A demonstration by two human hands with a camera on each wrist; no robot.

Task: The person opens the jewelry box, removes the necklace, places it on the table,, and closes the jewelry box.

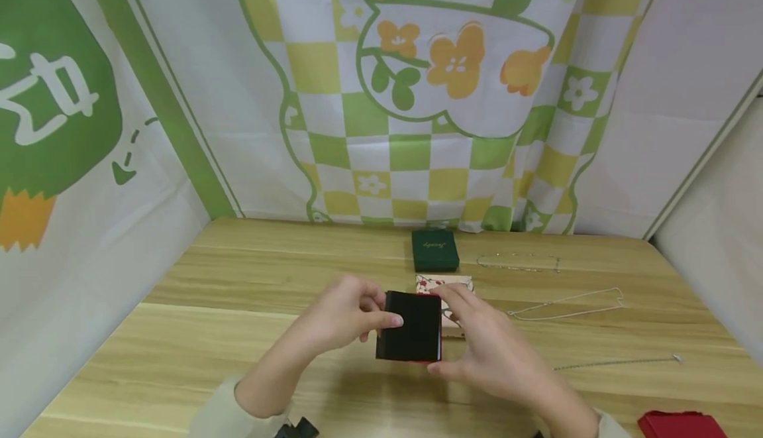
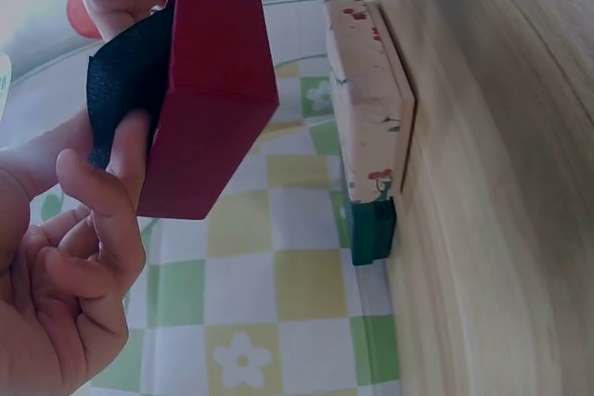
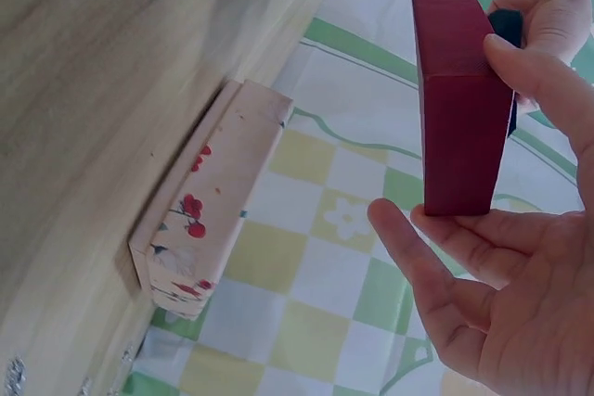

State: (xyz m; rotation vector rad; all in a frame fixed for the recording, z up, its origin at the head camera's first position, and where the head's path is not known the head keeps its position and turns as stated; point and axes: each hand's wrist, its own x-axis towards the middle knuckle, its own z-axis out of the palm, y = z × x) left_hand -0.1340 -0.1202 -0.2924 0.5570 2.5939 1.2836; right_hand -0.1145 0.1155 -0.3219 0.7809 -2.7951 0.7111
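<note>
Above the table, my right hand [image 1: 489, 338] holds a small red box [image 3: 459, 108] by opposite edges, thumb on one side and fingers on the other. A black padded insert [image 1: 417, 328] covers the box's open face, which is turned up toward the head view. My left hand [image 1: 348, 315] pinches the insert along its left edge, thumb on top and a finger tucked behind. In the left wrist view the insert stands partly out of the box at a tilt. The box's inside is mostly hidden.
Behind the hands lies a cream box with red flowers [image 1: 456, 284], and beyond it a dark green box [image 1: 435, 250]. On the right of the table are two looped necklaces and a straight chain [image 1: 620, 362]. A red lid-like piece [image 1: 679, 425] sits at the near right.
</note>
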